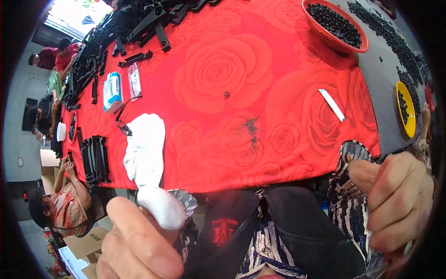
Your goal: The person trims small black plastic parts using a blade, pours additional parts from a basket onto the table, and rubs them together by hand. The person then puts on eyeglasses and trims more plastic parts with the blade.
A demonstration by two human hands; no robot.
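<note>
Both hands are raised close to the camera, above the front edge of the table. My left hand [139,242] is at the lower left with its fingers curled. A white wrapping or cloth piece [162,207] covers what looks like one of its digits. My right hand [399,200] is at the right, closed with the fingers folded in. What either hand grips, if anything, is hidden. Beyond my left hand a crumpled white cloth [145,146] lies on the red rose-patterned tablecloth [223,69]. Black-framed eyeglasses [123,124] rest against the cloth's far left side.
Black plastic parts [134,32] are heaped at the far left, with a row of them [94,158] nearer. A tissue pack [113,92] and a white strip [331,105] lie on the table. A red basket [332,32] and yellow dish [406,109] hold small black pieces. Several people sit leftward.
</note>
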